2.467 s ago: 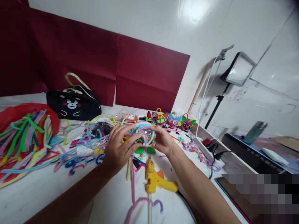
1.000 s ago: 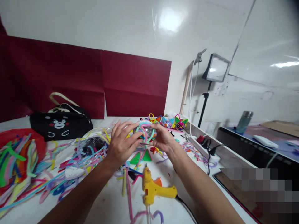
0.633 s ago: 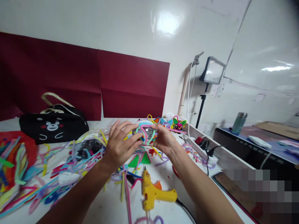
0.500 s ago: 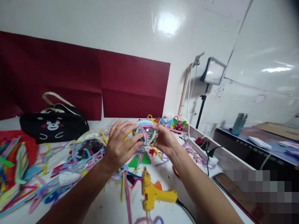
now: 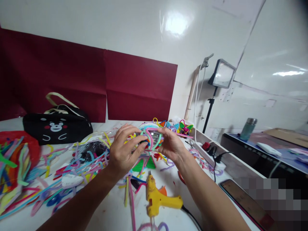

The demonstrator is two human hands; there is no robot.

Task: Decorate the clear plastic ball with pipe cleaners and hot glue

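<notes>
Hands are both wrapping around a clear ball [image 5: 152,138] that's covered in loops of pink, blue and green pipe cleaner, holding it up just above the table [image 5: 113,211] near the middle of the view. Left hand [image 5: 124,152] is curling its fingers onto the ball's left side, thumb pressing near the front, so it's partly closed around it, not flat. Right hand [image 5: 171,144] is cupping the other side, fingers bent and touching the wrapped strands. Right underneath, a couple of green triangles [image 5: 144,164] are lying on the table, and closer to the person a yellow glue gun [image 5: 157,199] is resting on its side with its cord trailing off to the right. Loose pipe cleaners [image 5: 60,175] are sprawling all over the left half of the table in every colour, with a red bag of more [image 5: 14,157] sitting at the far left edge. Behind that, a black bear-face bag [image 5: 56,126] is sitting against the dark red backdrop [image 5: 96,86]. Some finished colourful animal faces [image 5: 179,127] are lining up just beyond the ball, near the wall.
</notes>
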